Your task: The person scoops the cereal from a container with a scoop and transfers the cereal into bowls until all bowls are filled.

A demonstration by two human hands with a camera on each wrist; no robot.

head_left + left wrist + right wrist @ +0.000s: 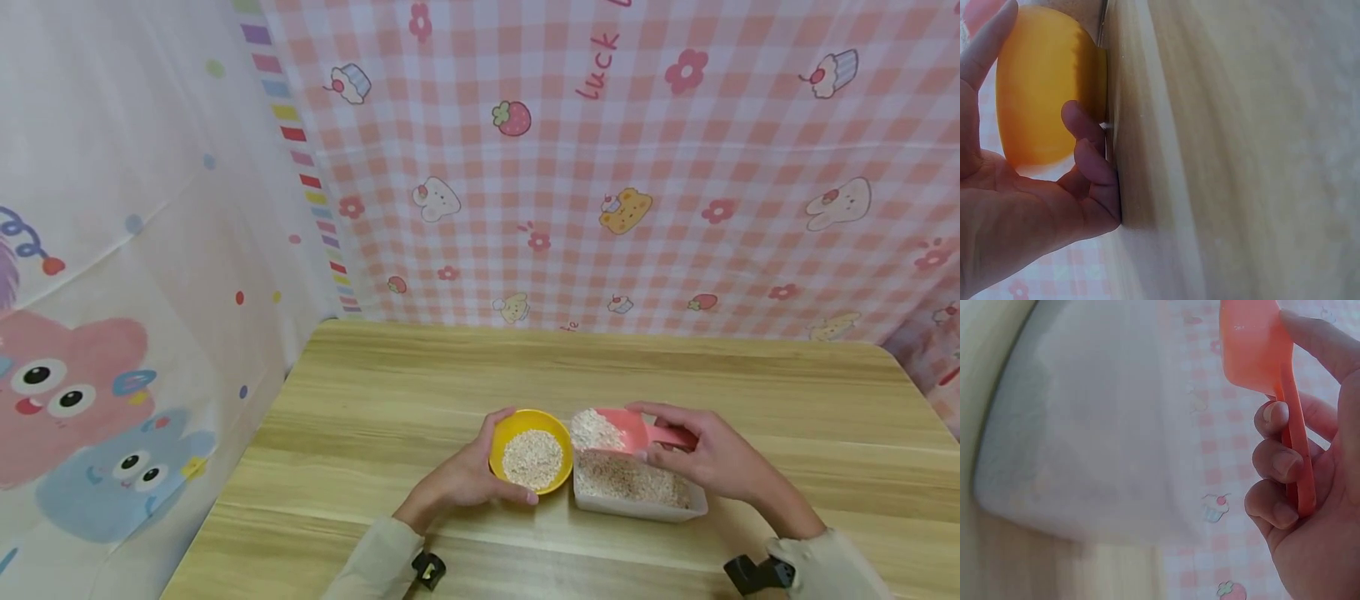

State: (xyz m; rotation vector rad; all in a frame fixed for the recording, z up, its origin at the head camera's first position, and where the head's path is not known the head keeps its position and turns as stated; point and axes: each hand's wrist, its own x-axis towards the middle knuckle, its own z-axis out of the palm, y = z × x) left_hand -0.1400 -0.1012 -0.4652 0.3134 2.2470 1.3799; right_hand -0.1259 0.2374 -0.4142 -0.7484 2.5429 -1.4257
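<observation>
A yellow bowl (531, 450) (1044, 94) with oat flakes stands on the wooden table (420, 392). My left hand (468, 477) (1029, 181) cups its left side, thumb at the far rim and fingers at the near rim. Right of it sits a white rectangular container (637, 500) (1091, 425) filled with oats. My right hand (705, 454) (1310, 481) grips the handle of a pink scoop (626, 429) (1260, 350), heaped with oats, held just above the container's far left corner.
A pink checked cloth (600, 167) with cartoon prints hangs behind the table, and a white cartoon cloth (112, 292) hangs at the left. The table's left edge (240, 467) runs close to the bowl side.
</observation>
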